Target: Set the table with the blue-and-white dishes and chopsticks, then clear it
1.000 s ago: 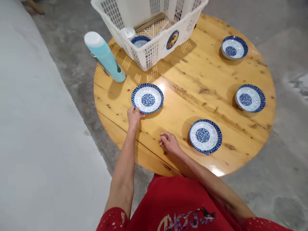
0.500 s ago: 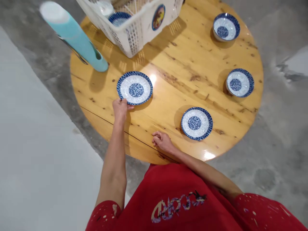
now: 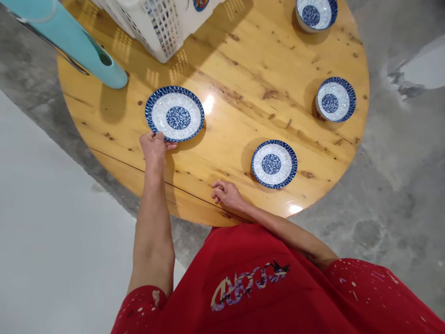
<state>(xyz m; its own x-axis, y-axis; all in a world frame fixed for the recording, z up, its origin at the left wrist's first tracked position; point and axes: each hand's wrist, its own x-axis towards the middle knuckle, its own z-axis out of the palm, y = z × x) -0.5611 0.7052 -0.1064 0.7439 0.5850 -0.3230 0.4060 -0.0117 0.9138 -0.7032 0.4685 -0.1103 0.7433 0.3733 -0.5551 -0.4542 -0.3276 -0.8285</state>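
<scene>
My left hand grips a blue-and-white patterned bowl by its near left rim, thumb on top and fingers underneath. The bowl is over the left part of the round wooden table, its shadow showing at the lower right. My right hand is at the table's near edge, fingers curled in, with nothing visible in it. Closest to it is a similar bowl to its right. Two more matching bowls stand along the right side, one at the middle and one at the far right.
A white plastic basket stands at the back left of the table, partly cut off by the frame. Left of it, a tall light-blue object with an oval opening stands near the table's edge. Grey concrete floor surrounds the table.
The view has shifted, so the table and everything on it appear lower-cut and further left. My left hand keeps its hold on the bowl, which looks slightly larger. My right hand keeps its curled pose.
</scene>
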